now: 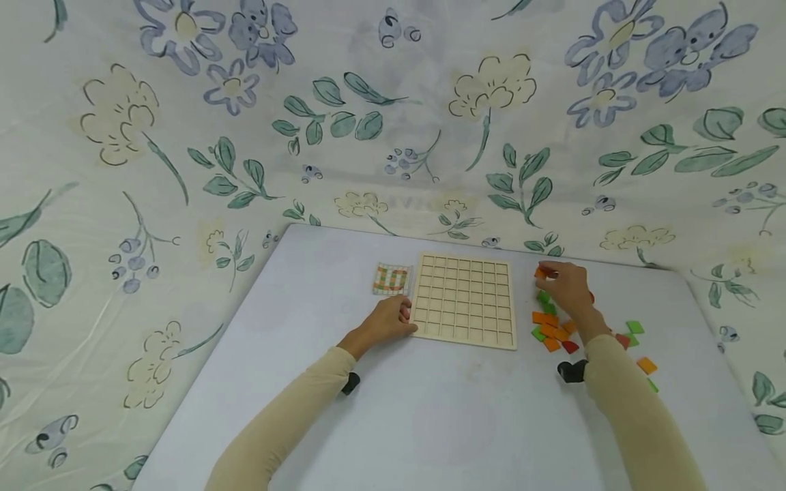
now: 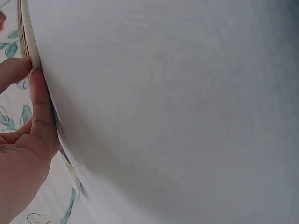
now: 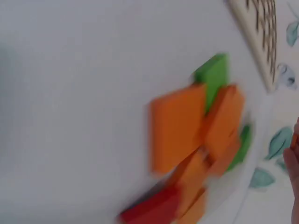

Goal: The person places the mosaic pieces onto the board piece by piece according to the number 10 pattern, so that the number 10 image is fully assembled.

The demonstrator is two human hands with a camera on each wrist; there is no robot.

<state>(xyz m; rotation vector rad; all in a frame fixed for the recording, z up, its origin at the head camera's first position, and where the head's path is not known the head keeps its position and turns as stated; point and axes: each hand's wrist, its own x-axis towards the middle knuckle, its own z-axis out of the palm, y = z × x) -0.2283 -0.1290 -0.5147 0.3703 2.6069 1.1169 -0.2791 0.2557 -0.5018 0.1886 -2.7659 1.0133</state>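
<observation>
**Empty grid board, tiles waiting beside it**

On a pale table (image 1: 430,423) draped behind with flowered cloth, a wooden grid board (image 1: 464,299) lies flat, and every cell that shows is empty. No tile has been seated yet, so by the look of it nearly all the filling is left to do. A small checked pattern card (image 1: 391,279) lies just beside the board's far left corner.

Right of the board sits a loose pile of orange, green and red tiles (image 1: 551,331). The right hand (image 1: 568,286) reaches over the pile's far end, fingers curled and pinching one orange tile (image 1: 540,272). The left hand (image 1: 388,319) rests at the board's near left edge, fingers and thumb closed on that edge, steadying it.
</observation>
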